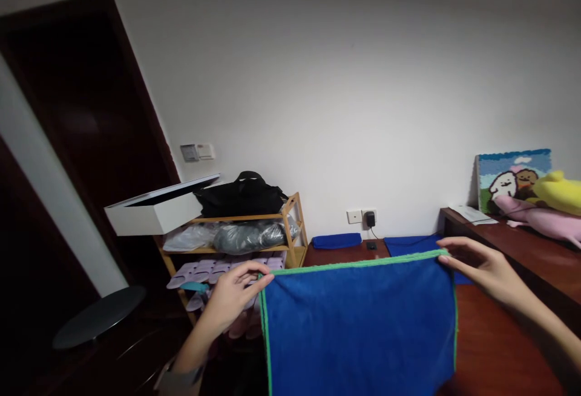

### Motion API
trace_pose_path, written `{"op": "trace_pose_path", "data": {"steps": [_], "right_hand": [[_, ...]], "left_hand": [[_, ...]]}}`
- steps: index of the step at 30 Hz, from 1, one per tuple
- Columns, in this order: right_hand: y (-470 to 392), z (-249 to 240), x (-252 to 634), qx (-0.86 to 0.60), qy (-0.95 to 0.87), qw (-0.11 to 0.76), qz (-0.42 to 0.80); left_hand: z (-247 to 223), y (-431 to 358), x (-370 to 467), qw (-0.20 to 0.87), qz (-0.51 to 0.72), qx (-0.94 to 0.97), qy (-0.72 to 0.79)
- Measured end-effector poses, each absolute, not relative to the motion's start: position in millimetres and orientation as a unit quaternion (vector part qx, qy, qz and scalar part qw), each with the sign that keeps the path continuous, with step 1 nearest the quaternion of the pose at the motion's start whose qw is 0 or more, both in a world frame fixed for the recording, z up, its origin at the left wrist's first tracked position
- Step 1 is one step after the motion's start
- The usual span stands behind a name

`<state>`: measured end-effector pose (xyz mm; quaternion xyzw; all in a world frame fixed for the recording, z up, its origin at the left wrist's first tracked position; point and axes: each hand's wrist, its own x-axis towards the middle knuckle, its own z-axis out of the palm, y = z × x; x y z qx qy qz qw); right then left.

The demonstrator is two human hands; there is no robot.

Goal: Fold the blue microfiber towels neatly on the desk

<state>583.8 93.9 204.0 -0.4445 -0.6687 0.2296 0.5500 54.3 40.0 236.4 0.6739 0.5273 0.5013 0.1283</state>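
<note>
Holding blue cloth (361, 329), fingers (259, 284) pinching top corners

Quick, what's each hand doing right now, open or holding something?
Left hand: closed, pinching one upper corner of the green-edged blue cloth.
Right hand: closed, pinching the other upper corner.

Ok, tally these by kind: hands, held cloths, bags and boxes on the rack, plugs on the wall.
Bare hands: 2 (left hand, right hand)
Held blue cloth with green edging: 1
Soft black bag: 1
White rectangular box: 1
Small black plug: 1
Total: 6
</note>
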Motion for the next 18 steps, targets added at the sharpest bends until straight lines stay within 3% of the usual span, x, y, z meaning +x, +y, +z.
{"op": "trace_pose_path", "data": {"steps": [4, 9, 14, 18], "right_hand": [[169.1, 158.6, 564.3, -0.435, -0.691, 0.509, 0.273], [255.2, 86.0, 508.9, -0.572, -0.664, 0.442, 0.191], [214.1, -17.8, 450.8, -0.622, -0.649, 0.411, 0.156], [142.9, -114.0, 423.8, -0.673, -0.689, 0.261, 0.073]], "left_hand": [[182.5, 114.3, 44.7, 0.166, 0.450, 0.695, 0.536], [94.0, 187.5, 68.1, 0.085, 0.399, 0.694, 0.594], [-13.6, 175.8, 104.3, 0.064, 0.312, 0.746, 0.584], [-71.9, 155.4, 106.4, 0.044, 0.168, 0.808, 0.563]]}}
